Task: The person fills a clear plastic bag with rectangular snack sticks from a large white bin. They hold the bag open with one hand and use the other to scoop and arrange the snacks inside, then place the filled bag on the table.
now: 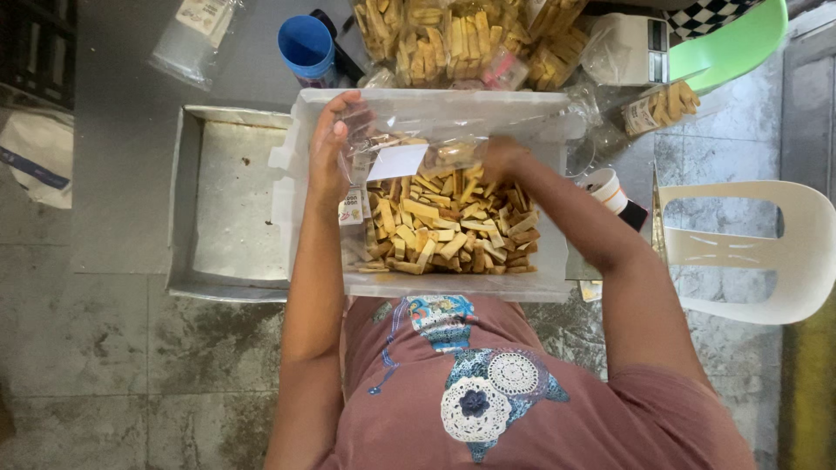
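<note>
The grey floor [131, 157] takes up most of the view, stained and mottled at the near side. On it, at left, lies a shallow metal tray [187, 200], its pale inside bare. Just right of the tray, and overlapping its right edge, sits a translucent plastic bin [453, 287], directly in front of the person's lap. The bin is about half filled with tan, stick-shaped biscuit pieces [453, 231], heaped toward its near and right portions.

At far right stands a white plastic chair [784, 252], and beyond it a green chair [740, 43]. Beyond the bin's far wall lies a pile of filled clear bags [461, 39] holding the same tan pieces, with a white scale-like device [631, 48] to their right and one more filled bag [662, 106] near that. A blue cup [306, 48] stands at the far left of the pile.

Over the far half of the bin, a clear plastic bag [409, 144] with a white label is held up, a few pieces visible inside it. The left hand [329, 152] grasps the bag's left edge, fingers curled around the film. The right hand [501, 158] is at the bag's right end, low against the heap; it is partly veiled by the plastic, and whether it is clenched on pieces or merely grasping the bag cannot be told.
</note>
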The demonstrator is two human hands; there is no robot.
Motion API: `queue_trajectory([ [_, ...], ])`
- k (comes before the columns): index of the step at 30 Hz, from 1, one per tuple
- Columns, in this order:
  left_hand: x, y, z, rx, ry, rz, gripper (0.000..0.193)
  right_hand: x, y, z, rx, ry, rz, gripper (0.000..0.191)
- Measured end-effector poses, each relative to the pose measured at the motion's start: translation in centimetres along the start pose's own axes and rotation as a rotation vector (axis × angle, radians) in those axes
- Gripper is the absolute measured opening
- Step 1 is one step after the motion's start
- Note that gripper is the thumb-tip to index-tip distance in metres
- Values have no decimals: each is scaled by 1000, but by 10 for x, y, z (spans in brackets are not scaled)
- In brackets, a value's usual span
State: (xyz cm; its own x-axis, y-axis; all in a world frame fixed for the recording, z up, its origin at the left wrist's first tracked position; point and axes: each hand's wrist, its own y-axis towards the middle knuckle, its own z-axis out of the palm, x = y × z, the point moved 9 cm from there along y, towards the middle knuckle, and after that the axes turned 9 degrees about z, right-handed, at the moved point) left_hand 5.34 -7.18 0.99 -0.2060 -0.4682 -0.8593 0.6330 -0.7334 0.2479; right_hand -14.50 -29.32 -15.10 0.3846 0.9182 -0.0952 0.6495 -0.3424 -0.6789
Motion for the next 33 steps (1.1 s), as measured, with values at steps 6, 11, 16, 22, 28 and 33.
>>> queue_trajectory([
  [6, -16, -2, 14, 22, -88, -9, 73, -29, -39, -11, 195, 1512, -253, 25],
  [11, -15, 0, 19, 51, -112, -16, 71, -33, -24, 24, 100, 937, 159, 25],
  [16, -11, 2, 14, 50, -89, -20, 71, -3, -26, 52, 94, 202, 112, 21],
  [22, -7, 0, 8, 29, -100, -7, 73, -34, -25, 7, -195, 1074, 64, 18],
  [28, -9, -1, 8, 18, -69, -15, 76, -55, -29, -3, -116, 1855, -18, 19],
  [33, -10, 1, 8, 2, -59, -26, 77, 5, -34, 21, -163, 1561, 86, 13],
])
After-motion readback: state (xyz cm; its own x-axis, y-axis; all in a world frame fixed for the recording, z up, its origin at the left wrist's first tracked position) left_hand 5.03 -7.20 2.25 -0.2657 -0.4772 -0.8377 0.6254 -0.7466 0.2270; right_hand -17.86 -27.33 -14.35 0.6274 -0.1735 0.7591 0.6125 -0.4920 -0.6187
